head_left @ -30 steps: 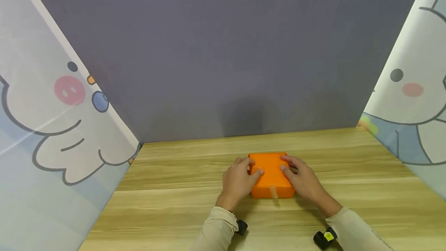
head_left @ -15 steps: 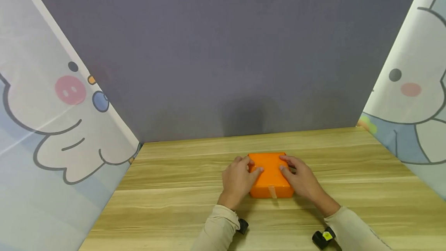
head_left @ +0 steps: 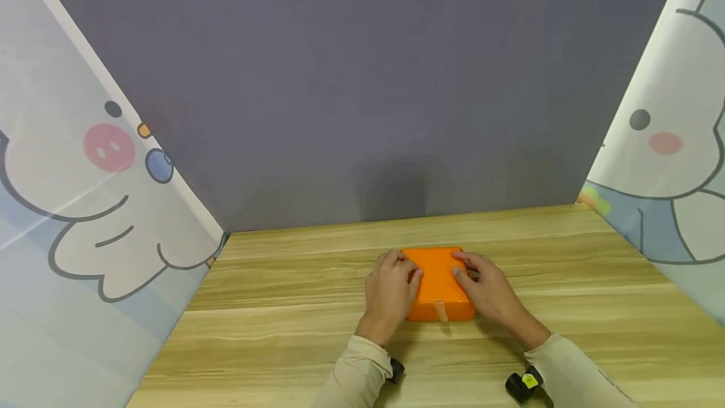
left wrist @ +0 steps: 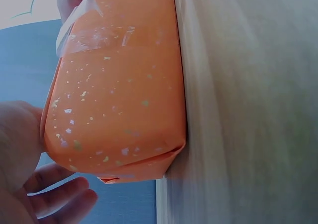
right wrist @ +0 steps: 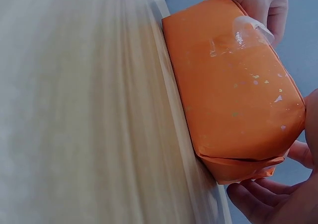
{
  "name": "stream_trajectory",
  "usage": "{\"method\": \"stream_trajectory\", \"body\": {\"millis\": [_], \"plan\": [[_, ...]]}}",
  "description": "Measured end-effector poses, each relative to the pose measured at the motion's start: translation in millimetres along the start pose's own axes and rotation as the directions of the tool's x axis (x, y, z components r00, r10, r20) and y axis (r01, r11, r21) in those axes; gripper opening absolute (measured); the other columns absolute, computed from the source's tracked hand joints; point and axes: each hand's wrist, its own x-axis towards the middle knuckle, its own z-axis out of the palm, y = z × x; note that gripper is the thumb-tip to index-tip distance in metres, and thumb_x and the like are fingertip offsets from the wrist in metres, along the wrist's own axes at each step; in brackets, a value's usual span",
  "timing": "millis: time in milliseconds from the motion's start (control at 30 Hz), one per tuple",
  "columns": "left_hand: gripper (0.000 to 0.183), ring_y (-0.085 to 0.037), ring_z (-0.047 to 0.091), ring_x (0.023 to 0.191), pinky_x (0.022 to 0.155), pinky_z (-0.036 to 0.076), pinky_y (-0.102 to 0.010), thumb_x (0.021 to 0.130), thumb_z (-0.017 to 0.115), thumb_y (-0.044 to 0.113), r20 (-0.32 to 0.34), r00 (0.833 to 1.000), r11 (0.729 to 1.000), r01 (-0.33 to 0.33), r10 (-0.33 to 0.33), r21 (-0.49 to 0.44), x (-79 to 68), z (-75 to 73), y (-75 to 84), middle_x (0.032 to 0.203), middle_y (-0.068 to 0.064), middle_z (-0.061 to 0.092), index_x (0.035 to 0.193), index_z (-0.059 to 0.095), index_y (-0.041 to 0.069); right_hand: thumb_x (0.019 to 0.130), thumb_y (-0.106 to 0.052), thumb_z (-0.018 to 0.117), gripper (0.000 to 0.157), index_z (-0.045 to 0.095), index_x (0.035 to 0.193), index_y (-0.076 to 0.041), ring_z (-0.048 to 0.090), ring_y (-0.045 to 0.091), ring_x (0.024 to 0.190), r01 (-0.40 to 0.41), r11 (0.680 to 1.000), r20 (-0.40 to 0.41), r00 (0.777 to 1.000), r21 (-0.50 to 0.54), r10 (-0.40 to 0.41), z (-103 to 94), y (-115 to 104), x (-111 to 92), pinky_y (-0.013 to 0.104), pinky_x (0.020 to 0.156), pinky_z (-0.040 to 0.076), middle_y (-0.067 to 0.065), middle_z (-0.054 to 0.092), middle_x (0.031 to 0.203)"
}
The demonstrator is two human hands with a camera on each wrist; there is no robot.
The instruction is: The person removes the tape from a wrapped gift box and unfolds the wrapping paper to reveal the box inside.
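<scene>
A box wrapped in orange paper (head_left: 438,272) lies flat on the wooden table, a strip of clear tape on its near side. Coloured flecks and a folded paper end show in the left wrist view on the wrapped box (left wrist: 119,95). My left hand (head_left: 387,294) is at its left edge, thumb and index fingertips close together over the top; its other fingers hang loose past the end. With the thumb on top and fingers down the right side, my right hand (head_left: 493,291) holds the box. A tape end (right wrist: 253,30) lifts off the paper in the right wrist view.
The wooden table (head_left: 283,332) runs back to a grey panel (head_left: 362,93). Cartoon-printed sheets (head_left: 73,219) flank it on both sides. Dark wrist cameras (head_left: 518,388) sit under both pale sleeves, close over the tabletop.
My left hand has turned and shifted slightly right, its index finger and thumb drawing together on the box's top. The right hand keeps its hold. The box stays in place.
</scene>
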Motion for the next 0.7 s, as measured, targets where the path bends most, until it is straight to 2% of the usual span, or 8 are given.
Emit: {"method": "stream_trajectory", "body": {"millis": [167,400,700], "plan": [[0.012,-0.013,0.063,0.093,0.063,0.057,-0.030,0.089,0.077,0.033,0.007,1.000,1.000,-0.004,0.004,0.006,1.0,-0.3,0.5,0.101,0.005,0.067,0.086,0.079,0.022,0.102,-0.021,0.061,0.039,0.059,0.135,0.000,0.060,0.041,0.116,-0.003,1.000,0.001,1.000,0.003,0.003,0.0,0.5,0.6,0.050,0.089,0.054,0.025,0.052,0.136],[0.010,-0.012,0.062,0.086,0.060,0.055,-0.028,0.089,0.077,0.028,0.028,0.999,0.996,0.027,-0.025,-0.079,0.8,-2.9,0.7,0.094,0.006,0.067,0.084,0.077,0.020,0.102,-0.022,0.061,0.039,0.059,0.135,-0.001,0.061,0.040,0.115,-0.006,1.000,-0.002,1.000,-0.014,0.006,2.0,2.3,1.9,0.048,0.087,0.055,0.025,0.053,0.135],[0.011,-0.013,0.061,0.083,0.058,0.053,-0.027,0.087,0.077,0.026,0.042,0.998,0.994,0.050,-0.047,-0.093,0.3,-2.3,0.2,0.093,0.006,0.066,0.079,0.073,0.021,0.102,-0.022,0.061,0.039,0.060,0.135,-0.001,0.062,0.039,0.114,-0.002,1.000,-0.008,1.000,-0.023,0.002,3.1,3.4,2.3,0.048,0.087,0.055,0.024,0.054,0.134]]}}
